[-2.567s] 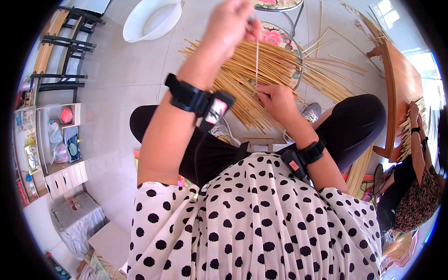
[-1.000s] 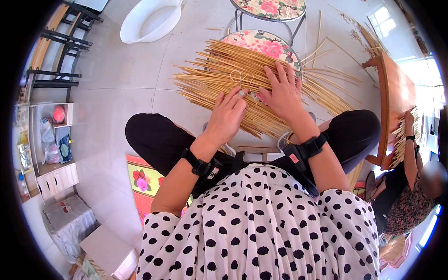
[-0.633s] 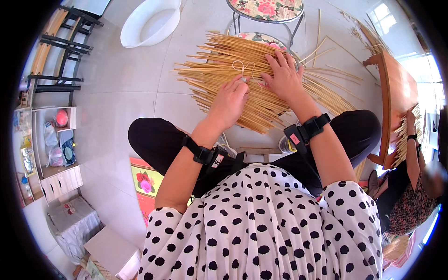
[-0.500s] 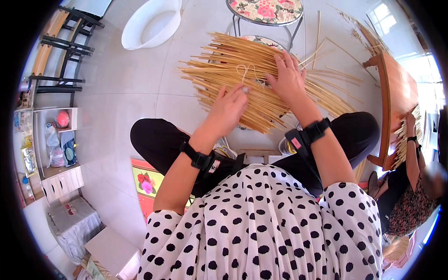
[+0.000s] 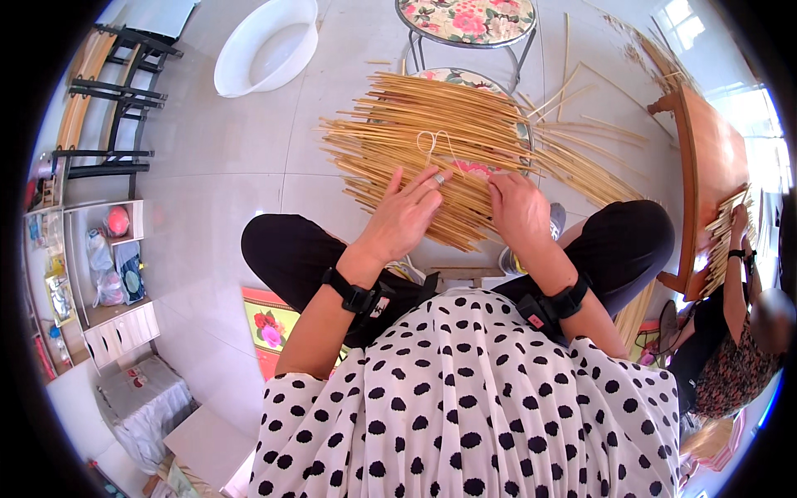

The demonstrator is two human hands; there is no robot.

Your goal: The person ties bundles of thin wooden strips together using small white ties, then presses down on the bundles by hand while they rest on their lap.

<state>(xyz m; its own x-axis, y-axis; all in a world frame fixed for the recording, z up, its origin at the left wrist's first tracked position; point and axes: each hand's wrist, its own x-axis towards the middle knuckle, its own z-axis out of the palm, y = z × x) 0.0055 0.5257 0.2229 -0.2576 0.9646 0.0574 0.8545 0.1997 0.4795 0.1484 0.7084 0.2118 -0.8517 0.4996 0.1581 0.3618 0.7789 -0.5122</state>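
Observation:
A wide layer of golden straw stalks lies over a round flower-patterned stool seat in front of my knees. A thin pale string forms a loop on top of the stalks, near their middle. My left hand rests on the near stalks just below the loop, thumb apart and fingers bent forward, a ring on one finger. At the near right part of the layer is my right hand, its thumb and fingers drawn together at the stalks. What they pinch is too small to make out.
Another flowered stool stands beyond. A white basin sits far left on the tiled floor. More stalks fan out to the right, toward a brown wooden table. There, another person's hand is on a straw bundle.
My right hand has come down toward me from the far stalks, and its spread fingers have closed together. My left hand has shifted slightly nearer. A gap between the stalks now shows the flowered seat.

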